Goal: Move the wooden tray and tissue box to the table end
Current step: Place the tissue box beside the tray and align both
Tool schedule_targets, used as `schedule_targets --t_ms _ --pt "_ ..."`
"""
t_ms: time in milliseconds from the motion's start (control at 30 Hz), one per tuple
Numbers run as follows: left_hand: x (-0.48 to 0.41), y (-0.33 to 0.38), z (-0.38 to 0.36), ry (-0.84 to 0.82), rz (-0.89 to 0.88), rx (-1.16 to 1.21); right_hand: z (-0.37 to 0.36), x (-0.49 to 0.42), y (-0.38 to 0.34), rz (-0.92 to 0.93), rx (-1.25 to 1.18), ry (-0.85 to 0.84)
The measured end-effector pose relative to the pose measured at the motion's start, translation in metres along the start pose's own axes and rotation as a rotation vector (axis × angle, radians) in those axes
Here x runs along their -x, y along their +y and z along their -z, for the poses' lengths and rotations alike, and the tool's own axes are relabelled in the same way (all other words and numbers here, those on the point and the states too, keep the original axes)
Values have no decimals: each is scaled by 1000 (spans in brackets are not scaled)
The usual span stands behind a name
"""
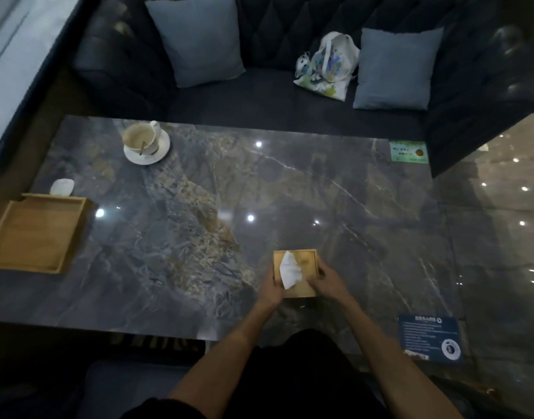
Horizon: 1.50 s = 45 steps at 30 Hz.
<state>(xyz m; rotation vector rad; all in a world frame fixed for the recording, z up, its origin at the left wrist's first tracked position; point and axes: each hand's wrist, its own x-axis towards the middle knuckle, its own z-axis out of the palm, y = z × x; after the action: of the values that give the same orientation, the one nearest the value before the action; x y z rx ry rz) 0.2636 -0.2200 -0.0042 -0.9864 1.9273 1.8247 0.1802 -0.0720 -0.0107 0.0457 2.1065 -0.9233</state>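
A square wooden tissue box (305, 261) with a white tissue sticking out of its top stands on the dark marble table (229, 192), near the front edge and right of centre. My left hand (271, 290) grips its left side and my right hand (327, 282) grips its right side. The shallow wooden tray (36, 232) lies at the table's far left end, partly over the edge, far from both hands.
A used white cup on a saucer (146, 142) stands at the back left. A small white object (61, 186) sits behind the tray. A green card (408, 151) and a blue card (430, 338) lie at the right. A dark sofa with cushions and a bag (327, 65) runs behind.
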Motion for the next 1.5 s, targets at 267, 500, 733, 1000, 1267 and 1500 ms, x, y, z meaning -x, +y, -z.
schedule_targets --t_ms 267,500,733,1000,1267,1500 --pt "-23 -81 110 87 113 1 -92 -13 -56 62 -32 -107" --pt "27 -79 226 251 179 153 -201 -4 -131 191 167 -224" --pt "39 -159 325 423 269 517 -320 -1 -209 278 255 -357" --pt "90 -199 430 596 323 646 -450 7 -269 392 477 -499" --pt "125 -225 501 989 279 575 -548 11 -261 361 289 -498" --pt "114 -229 515 949 191 773 -593 3 -267 3 -94 -548"
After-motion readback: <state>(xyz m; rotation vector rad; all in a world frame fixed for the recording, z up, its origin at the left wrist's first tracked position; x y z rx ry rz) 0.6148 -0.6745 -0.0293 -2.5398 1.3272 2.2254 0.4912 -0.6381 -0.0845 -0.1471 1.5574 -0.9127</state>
